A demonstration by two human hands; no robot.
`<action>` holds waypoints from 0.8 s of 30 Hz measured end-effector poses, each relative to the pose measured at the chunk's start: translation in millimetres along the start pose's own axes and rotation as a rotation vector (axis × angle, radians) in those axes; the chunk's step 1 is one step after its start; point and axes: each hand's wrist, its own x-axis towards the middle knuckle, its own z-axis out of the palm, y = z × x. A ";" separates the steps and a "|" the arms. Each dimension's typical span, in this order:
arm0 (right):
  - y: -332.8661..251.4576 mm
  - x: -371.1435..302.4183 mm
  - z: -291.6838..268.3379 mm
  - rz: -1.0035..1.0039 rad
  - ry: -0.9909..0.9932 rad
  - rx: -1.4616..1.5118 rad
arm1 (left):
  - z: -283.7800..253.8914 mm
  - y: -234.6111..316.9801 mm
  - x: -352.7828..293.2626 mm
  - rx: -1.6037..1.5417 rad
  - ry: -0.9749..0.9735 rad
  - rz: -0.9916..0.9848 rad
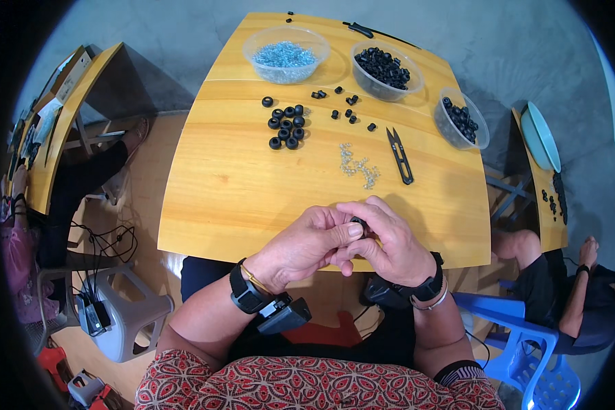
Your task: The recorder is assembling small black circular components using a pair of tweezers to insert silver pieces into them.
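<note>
My left hand (306,240) and my right hand (395,242) meet above the near edge of the wooden table. Pinched between the fingertips of both is a small black bead (358,222), partly hidden by the left thumb. Beyond the hands lies a scatter of tiny clear beads (359,167), with black thread snips (400,157) to their right. A cluster of several large round black beads (287,124) sits farther left. Several small black beads (352,119) are spread loosely across the middle of the table.
At the table's far side stand a clear bowl of light blue beads (285,74), a bowl of black beads (383,85) and, farther right, a tub of black beads (451,130). A black-handled tool (360,30) lies behind them. People sit at side tables on both sides.
</note>
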 end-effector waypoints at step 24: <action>-17.8 -10.9 0.1 0.012 -0.004 -0.007 | 14.4 4.0 6.5 0.727 -0.149 0.420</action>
